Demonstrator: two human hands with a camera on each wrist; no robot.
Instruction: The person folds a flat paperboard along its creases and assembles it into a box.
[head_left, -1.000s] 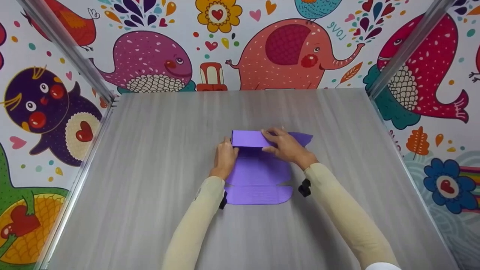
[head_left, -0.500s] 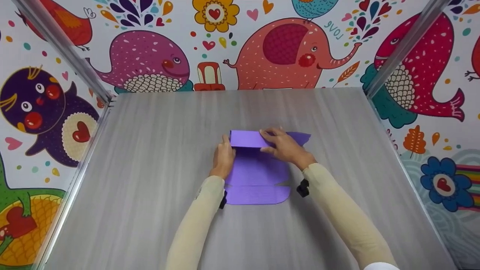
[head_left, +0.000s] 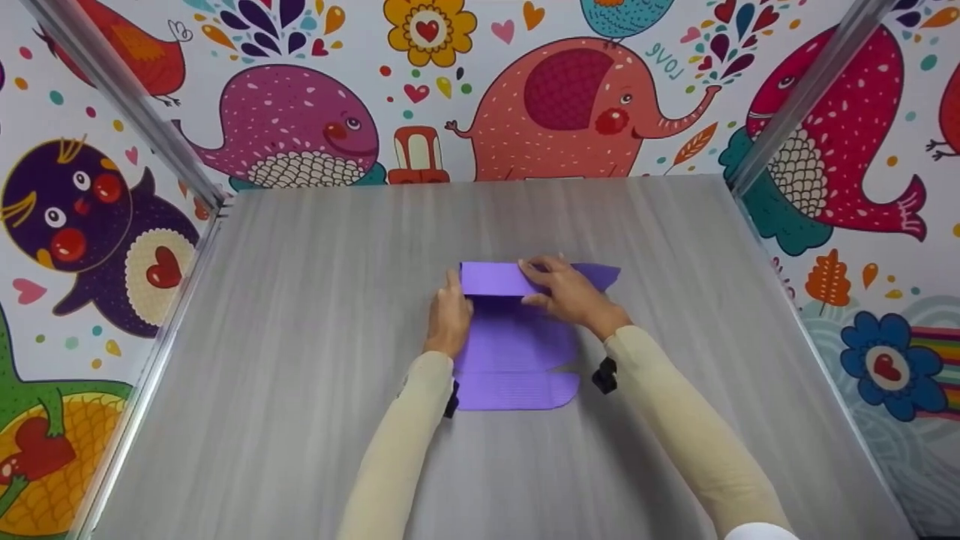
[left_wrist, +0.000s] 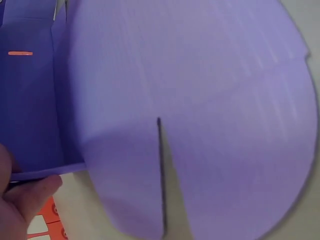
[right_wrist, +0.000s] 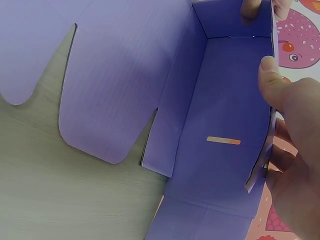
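Only a little is changing: the left sleeve [head_left: 397,450] is sitting a bit more toward 3 o'clock than a second ago, and its black wrist piece [head_left: 451,401] is covering a corner of the near flap [head_left: 517,391]. Purple cardboard [head_left: 521,345] is lying near the middle of the grey table [head_left: 315,300], with the near flap pointing to 6 o'clock and a folded part [head_left: 491,278] sitting at 12 o'clock. At 10 o'clock, the left hand [head_left: 448,319] is pinching one end of the folded part. At 1 o'clock, the right hand [head_left: 574,292] is gripping its wall, thumb inside and fingers outside. Both hands are staying apart. One pointy flap [head_left: 600,276] is poking out toward 2 o'clock, past the right hand.
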